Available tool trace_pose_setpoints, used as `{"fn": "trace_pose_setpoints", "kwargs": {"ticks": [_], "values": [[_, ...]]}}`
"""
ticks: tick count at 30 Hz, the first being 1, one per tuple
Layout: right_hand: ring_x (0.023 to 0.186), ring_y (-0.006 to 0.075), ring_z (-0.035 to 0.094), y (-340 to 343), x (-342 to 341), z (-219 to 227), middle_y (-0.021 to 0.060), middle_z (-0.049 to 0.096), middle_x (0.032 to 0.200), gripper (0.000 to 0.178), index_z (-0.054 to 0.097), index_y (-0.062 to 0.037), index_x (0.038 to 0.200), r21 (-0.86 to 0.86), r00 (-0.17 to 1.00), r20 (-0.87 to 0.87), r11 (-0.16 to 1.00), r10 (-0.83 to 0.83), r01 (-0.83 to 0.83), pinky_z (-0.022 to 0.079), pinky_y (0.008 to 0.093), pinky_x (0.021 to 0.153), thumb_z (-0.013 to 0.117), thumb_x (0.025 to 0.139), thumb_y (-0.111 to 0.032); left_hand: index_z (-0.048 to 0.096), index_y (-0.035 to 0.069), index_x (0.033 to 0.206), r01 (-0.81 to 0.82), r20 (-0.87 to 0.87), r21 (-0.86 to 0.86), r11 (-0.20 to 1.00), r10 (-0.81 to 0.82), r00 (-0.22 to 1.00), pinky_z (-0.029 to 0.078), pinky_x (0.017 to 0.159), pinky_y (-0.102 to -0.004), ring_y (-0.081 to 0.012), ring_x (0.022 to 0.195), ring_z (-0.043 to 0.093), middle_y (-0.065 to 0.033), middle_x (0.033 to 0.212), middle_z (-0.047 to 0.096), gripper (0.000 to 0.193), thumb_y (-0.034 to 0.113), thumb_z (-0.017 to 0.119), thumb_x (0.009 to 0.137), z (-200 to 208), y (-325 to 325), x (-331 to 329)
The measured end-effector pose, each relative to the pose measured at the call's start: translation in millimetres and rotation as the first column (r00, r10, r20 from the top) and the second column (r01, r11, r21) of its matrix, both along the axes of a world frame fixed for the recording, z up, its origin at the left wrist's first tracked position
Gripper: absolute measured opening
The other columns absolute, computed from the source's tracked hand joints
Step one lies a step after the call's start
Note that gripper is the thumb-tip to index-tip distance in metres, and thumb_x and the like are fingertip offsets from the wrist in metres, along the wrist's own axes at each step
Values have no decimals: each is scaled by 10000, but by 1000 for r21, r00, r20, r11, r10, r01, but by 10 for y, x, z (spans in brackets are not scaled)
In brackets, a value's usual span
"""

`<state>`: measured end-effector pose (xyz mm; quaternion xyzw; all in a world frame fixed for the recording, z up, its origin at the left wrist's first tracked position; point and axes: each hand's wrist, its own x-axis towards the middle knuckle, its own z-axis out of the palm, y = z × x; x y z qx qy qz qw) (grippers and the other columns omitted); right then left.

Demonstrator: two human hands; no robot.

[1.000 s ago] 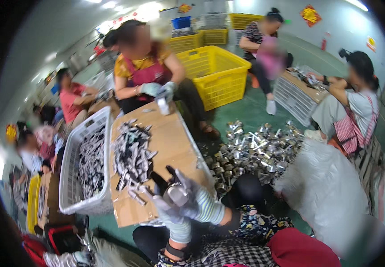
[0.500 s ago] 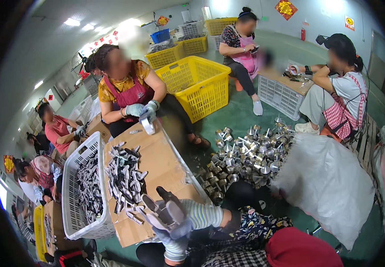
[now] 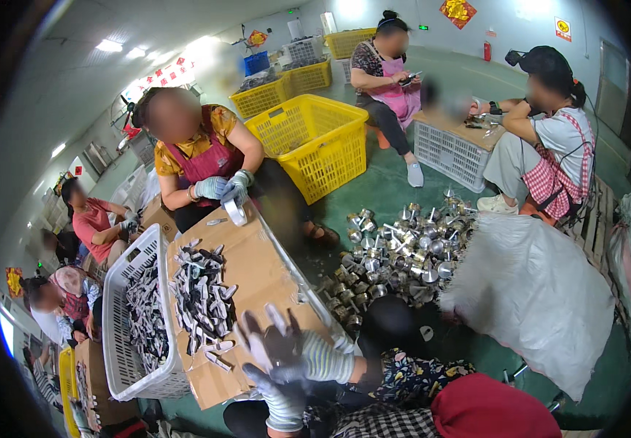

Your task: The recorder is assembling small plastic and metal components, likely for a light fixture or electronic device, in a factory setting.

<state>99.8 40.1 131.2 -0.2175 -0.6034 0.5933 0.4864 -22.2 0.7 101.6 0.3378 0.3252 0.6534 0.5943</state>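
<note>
Both my hands wear grey gloves with striped cuffs, close together over the near edge of a cardboard sheet (image 3: 257, 248). My right hand (image 3: 283, 350) is uppermost, its fingers spread apart and slightly blurred. Below it, my left hand (image 3: 280, 398) has a finger or thumb sticking out. The rest of its fingers are hidden by the right hand, and I cannot make out whether anything dark is between the hands. Just beyond them lies a pile of small grey and black handle-like parts (image 3: 202, 292), with a few loose ones (image 3: 217, 360) nearest my fingers.
A white crate (image 3: 117, 350) of similar parts stands at the left. Across the cardboard, a gloved co-worker (image 3: 202, 157) holds a tape roll (image 3: 236, 212). Metal knob-like pieces (image 3: 410, 248) heap on the floor to the right, beside a white woven sack (image 3: 531, 292). A yellow crate (image 3: 330, 164) stands behind.
My right hand's fingers have spread apart from a more bent, bunched pose. The co-worker opposite has turned their head toward me. The whole view has shifted slightly.
</note>
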Motion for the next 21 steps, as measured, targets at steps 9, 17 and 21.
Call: {"fn": "trace_pose_setpoints", "kwargs": {"ticks": [9,17,21], "values": [[1369,288,228,-53,273,150,142,184,1501,932,156,-118,1457,-219,956,-97,931,275,-290,181,409,1112,678,748,-425,523,119,800,215,89,-383,898,-196,977,243,358,-281,-149,353,302,-2,459,361,857,918,259,635,301,-274,238],[1265,196,367,28,197,-341,89,336,1379,1018,212,-55,1414,-480,955,-294,869,-28,-122,311,339,1049,829,639,-292,547,44,1098,-182,-722,154,971,236,650,460,634,-323,-178,727,576,-74,812,604,793,698,155,879,3,-74,373],[1217,168,397,13,369,-78,50,377,1349,1109,143,-102,1444,-374,883,-463,888,73,-269,329,316,1019,819,608,-372,542,111,814,266,125,-415,870,-234,964,245,360,-271,-136,355,319,29,434,314,827,876,252,697,196,-73,484]]}}
